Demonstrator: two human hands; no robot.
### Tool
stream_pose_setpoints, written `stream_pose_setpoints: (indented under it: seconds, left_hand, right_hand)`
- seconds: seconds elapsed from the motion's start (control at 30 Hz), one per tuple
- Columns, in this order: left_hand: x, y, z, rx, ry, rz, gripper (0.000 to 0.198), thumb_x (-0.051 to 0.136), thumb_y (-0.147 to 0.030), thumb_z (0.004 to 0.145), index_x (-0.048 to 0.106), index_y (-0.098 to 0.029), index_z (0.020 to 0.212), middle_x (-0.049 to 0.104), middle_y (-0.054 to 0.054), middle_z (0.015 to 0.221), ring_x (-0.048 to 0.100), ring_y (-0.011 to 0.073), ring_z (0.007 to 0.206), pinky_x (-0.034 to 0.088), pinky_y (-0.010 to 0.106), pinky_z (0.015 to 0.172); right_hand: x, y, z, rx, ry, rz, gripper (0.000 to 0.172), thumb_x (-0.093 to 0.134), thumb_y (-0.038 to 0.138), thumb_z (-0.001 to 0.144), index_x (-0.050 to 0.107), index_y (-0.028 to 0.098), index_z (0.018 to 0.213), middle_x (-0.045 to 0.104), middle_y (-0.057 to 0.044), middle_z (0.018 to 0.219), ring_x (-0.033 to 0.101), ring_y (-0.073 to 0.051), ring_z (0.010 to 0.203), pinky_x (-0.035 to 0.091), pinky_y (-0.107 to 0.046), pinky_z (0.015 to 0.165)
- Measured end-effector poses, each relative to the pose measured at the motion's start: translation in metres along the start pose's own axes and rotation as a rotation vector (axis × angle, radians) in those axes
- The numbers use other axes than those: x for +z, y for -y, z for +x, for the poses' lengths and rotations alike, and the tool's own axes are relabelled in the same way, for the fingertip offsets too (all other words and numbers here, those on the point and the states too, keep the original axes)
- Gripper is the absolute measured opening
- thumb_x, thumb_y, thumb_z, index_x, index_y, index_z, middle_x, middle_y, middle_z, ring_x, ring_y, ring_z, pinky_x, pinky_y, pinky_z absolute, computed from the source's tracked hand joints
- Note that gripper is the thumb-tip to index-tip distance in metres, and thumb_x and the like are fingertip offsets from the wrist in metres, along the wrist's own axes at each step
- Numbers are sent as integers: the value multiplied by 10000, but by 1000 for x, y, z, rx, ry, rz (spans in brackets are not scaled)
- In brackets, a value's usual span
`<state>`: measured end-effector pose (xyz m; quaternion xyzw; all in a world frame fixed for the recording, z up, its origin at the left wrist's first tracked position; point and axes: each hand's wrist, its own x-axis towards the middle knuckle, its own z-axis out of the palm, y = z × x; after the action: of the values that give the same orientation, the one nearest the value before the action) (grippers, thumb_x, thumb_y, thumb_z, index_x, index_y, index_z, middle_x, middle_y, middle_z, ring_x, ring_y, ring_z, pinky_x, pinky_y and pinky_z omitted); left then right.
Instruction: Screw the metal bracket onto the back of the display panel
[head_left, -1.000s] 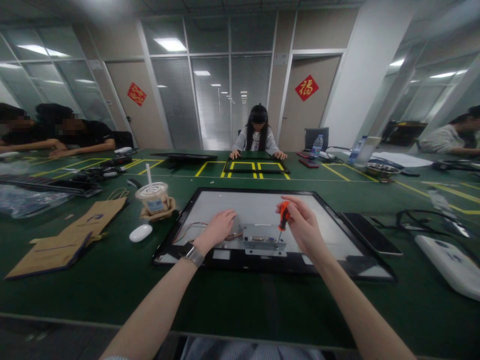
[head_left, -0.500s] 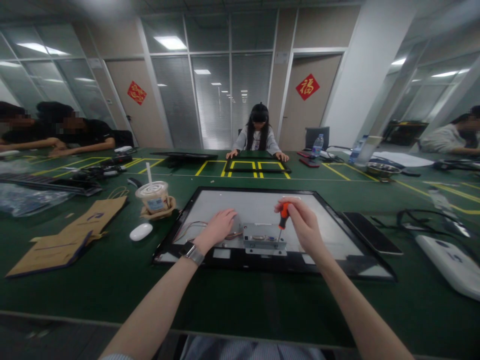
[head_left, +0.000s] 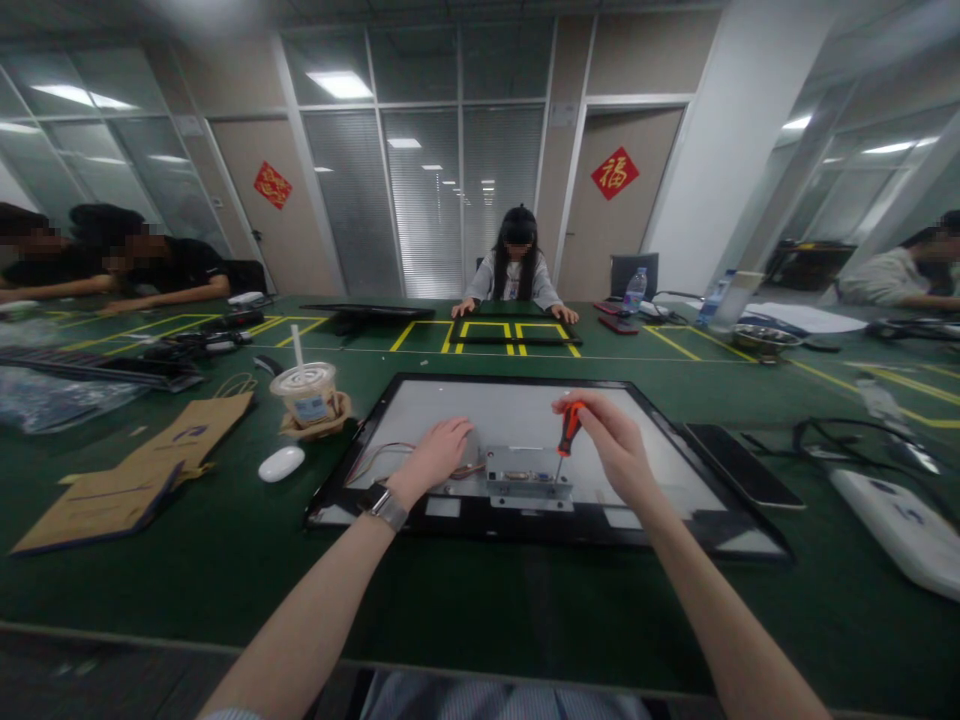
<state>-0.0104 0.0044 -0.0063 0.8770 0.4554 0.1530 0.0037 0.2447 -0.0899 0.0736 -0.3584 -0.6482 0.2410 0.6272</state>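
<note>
A flat display panel (head_left: 442, 405) with a black frame and a pale grey back lies in front of me on the green table. Near its close edge stands a metal bracket (head_left: 525, 490) with video connectors. My right hand (head_left: 611, 440) grips an orange and black screwdriver (head_left: 571, 428) by its handle, the shaft slanting down to the bracket's right part. My left hand (head_left: 439, 450) rests flat on the panel left of the bracket, fingers stretched out, beside thin wires (head_left: 375, 452).
To the left are a drink cup (head_left: 306, 395), a white case (head_left: 282, 463) and a brown paper bag (head_left: 142, 465). On the right lie a black phone (head_left: 742, 465), a white device (head_left: 896, 530) and cables. Across the table, a person holds a black frame (head_left: 517, 340).
My right hand has turned slightly on the screwdriver handle, and the handle leans a little more to the right. My left hand and the panel stay in place.
</note>
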Motion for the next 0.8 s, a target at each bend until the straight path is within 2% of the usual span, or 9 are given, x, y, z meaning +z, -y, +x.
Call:
stream_pose_setpoints:
  seconds: [0.1,0.17,0.3,0.37,0.5,0.63,0.7,0.8]
  left_hand:
    - [0,0,0,6,-6,-5,381,336,-211,949,529,-151,1273,517,112,1378,493,204,1251,367,380,1074]
    - [-1,0,0,3,-6,-6,380,337,-211,949,531,-152,1271,516,111,1378,493,208,1250,367,380,1074]
    - [-3,-2,0,-11,12,-3,381,340,-215,951,527,-149,1277,518,110,1375,493,216,1250,370,376,1069]
    - [-3,-2,0,-13,19,-6,382,341,-220,953,524,-146,1279,514,117,1377,488,220,1255,365,382,1072]
    - [-1,0,0,-10,11,-11,380,336,-225,955,522,-165,1280,507,105,1389,476,204,1269,345,376,1088]
    - [0,1,0,-16,11,0,384,347,-221,948,518,-160,1287,507,106,1388,481,216,1264,353,382,1083]
    - [0,0,0,-13,10,3,386,349,-215,948,515,-152,1291,507,110,1387,481,218,1264,351,383,1086]
    - [-1,-1,0,0,12,14,383,348,-205,947,518,-143,1285,511,110,1382,477,211,1267,347,369,1089]
  right_hand:
    - [1,0,-1,-9,-2,30,123,640,360,832,701,257,855,610,-37,890,590,-210,838,506,-365,726]
    - [2,-1,-1,18,4,60,116,663,348,814,705,260,876,592,-29,858,586,-200,791,508,-354,680]
    - [2,0,-2,43,40,46,213,552,351,901,674,267,1054,647,-33,871,605,-201,831,497,-376,754]
    - [2,3,-1,23,36,22,214,516,354,920,680,264,1023,662,-38,893,603,-207,863,486,-381,779]
    - [2,4,0,-10,35,-2,131,631,340,842,702,264,922,626,-33,920,589,-201,854,496,-346,737]
    - [-2,-1,1,6,73,-55,268,633,290,840,649,279,1107,653,-26,905,612,-202,839,494,-385,793]
    - [-3,-3,1,-47,17,-161,256,619,272,849,643,272,1103,667,-36,935,617,-215,882,478,-413,840]
    - [0,-1,0,-165,-40,-303,175,606,251,853,662,251,1019,666,-45,931,614,-219,892,473,-406,835]
